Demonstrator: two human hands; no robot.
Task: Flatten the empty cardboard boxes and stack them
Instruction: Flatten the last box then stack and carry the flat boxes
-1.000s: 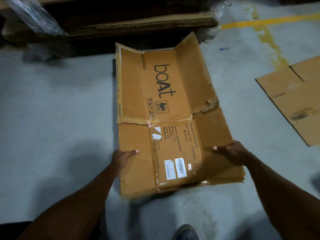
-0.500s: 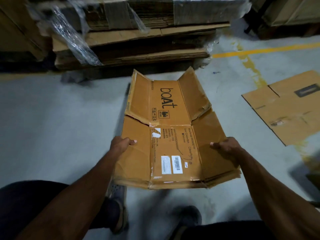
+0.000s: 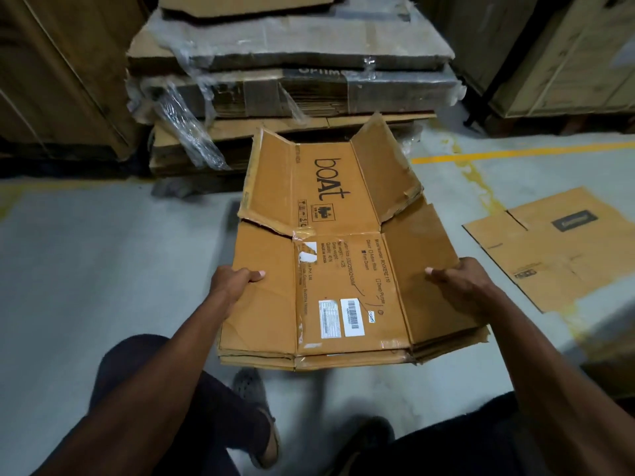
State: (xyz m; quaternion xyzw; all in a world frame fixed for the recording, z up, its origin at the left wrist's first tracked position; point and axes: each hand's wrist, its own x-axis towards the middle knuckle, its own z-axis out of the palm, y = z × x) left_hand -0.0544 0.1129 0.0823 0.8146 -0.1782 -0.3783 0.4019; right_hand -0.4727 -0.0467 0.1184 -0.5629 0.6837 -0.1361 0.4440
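A flattened brown cardboard box (image 3: pixel 330 249) printed "boAt", with white labels, is held off the floor in front of me. My left hand (image 3: pixel 233 281) grips its left edge with the thumb on top. On the opposite edge, my right hand (image 3: pixel 457 283) clamps the cardboard the same way. The two far flaps tilt upward. A stack of flattened cardboard (image 3: pixel 295 87), partly covered in torn plastic wrap, lies straight ahead beyond the box.
Another flattened box (image 3: pixel 556 249) lies on the grey floor to the right, near a yellow line (image 3: pixel 515 152). Tall cartons stand at the far left (image 3: pixel 58 73) and far right (image 3: pixel 563 53). My legs and shoes show below the box.
The box has been lifted from the floor and carried toward the stack ahead. The view has tilted up, and my legs are now in view. Both hands keep their hold.
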